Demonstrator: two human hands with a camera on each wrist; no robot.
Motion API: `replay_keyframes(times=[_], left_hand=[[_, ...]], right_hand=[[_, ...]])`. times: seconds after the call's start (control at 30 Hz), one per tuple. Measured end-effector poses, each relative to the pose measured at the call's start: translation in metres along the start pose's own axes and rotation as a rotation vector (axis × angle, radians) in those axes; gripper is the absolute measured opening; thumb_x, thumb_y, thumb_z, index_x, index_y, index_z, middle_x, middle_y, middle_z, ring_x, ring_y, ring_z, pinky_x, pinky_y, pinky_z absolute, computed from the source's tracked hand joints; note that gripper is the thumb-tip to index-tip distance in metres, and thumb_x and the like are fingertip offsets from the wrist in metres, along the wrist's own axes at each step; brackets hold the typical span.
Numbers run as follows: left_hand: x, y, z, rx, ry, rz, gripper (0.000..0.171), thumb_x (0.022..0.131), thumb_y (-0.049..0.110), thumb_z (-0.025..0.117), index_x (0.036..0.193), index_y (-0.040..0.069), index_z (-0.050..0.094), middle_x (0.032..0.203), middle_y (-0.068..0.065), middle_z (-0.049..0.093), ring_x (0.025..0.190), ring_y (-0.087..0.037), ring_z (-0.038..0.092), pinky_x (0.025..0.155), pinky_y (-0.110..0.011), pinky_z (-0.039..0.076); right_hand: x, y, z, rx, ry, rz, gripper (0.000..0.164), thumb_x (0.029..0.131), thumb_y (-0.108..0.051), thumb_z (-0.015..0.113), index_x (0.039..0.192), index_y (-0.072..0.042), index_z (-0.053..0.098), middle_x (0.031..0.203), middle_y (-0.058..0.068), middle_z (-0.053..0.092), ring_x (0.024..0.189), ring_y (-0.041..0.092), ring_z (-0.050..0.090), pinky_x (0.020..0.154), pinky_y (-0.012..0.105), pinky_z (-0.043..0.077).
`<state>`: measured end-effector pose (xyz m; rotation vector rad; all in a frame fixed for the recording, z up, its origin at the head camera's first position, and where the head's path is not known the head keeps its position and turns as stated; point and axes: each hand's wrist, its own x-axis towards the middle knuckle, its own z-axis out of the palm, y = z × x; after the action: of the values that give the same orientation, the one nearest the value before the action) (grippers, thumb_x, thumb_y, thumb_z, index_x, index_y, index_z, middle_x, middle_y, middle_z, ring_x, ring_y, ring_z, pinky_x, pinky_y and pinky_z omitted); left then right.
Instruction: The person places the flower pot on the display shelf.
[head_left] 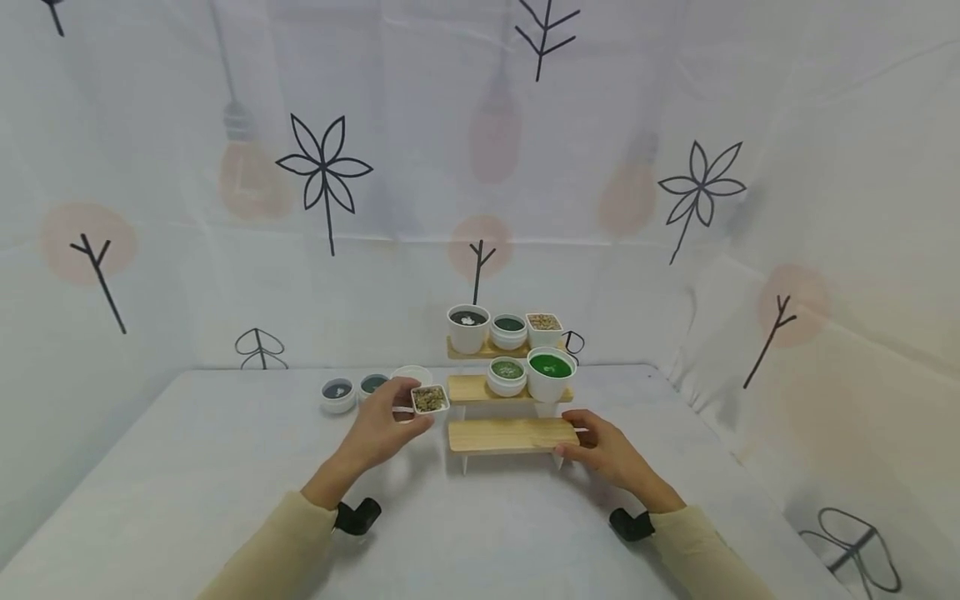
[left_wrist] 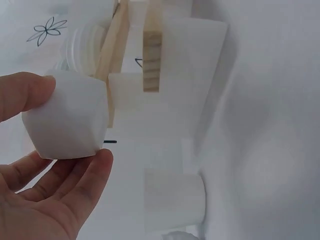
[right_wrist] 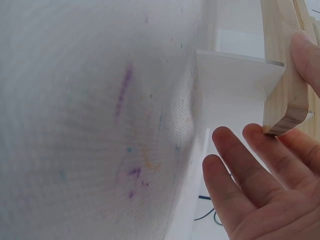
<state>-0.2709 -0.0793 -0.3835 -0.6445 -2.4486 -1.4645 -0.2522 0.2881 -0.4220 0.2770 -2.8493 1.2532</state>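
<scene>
A left hand (head_left: pixel 381 427) pinches a square white pot (head_left: pixel 430 400) mouth-up beside a tiered stand (head_left: pixel 467 388), seemingly guarding its filling; the right hand (head_left: pixel 613 457) grips the bottom wooden shelf (head_left: pixel 512 435), apparently steadying it.

Head view: set above the near side of the tabletop (head_left: pixel 480 533), facing forward and down; wide coverage takes in the left hand (head_left: pixel 378 427), the right hand (head_left: pixel 609 454) and the tiered stand (head_left: pixel 513 435). Left wrist view: set close at its hand, facing the stand's left end; picture rolled sideways, tabletop at right. Right wrist view: set close and low, facing the stand's right end; rolled oppositely, tabletop at left. Head and left wrist views share the held white pot (head_left: pixel 430 400); all three share the stand.
</scene>
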Motion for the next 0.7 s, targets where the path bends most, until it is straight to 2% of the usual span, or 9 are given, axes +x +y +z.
replay_keyframes(times=[0.13,0.27,0.7], left_hand=[[0.005,0.005,0.003,-0.019,0.009,0.026,0.051,0.08,0.013,0.077,0.124,0.001,0.054,0.107,-0.008,0.061,0.097,-0.021,0.062,0.084,-0.038,0.054],[0.011,0.01,0.006,0.0,0.021,0.026,0.053,0.081,0.016,0.076,0.126,0.0,0.054,0.108,-0.008,0.061,0.098,-0.021,0.062,0.084,-0.033,0.055],[0.03,0.019,0.014,-0.017,0.065,0.074,0.053,0.081,0.016,0.076,0.126,-0.001,0.054,0.109,-0.01,0.061,0.1,-0.022,0.061,0.083,-0.034,0.055]], right_hand=[[0.0,0.001,0.001,0.0,0.003,0.003,0.066,0.083,-0.042,0.072,0.135,-0.008,0.047,0.134,0.017,0.051,0.113,0.034,0.058,0.089,0.045,0.051],[-0.001,0.0,0.0,0.01,0.004,0.011,0.066,0.083,-0.041,0.072,0.135,-0.009,0.047,0.135,0.016,0.051,0.113,0.034,0.058,0.09,0.045,0.051],[-0.001,0.0,0.0,0.011,-0.003,-0.032,0.064,0.084,-0.035,0.073,0.135,-0.006,0.048,0.134,0.019,0.05,0.111,0.035,0.059,0.088,0.045,0.052]])
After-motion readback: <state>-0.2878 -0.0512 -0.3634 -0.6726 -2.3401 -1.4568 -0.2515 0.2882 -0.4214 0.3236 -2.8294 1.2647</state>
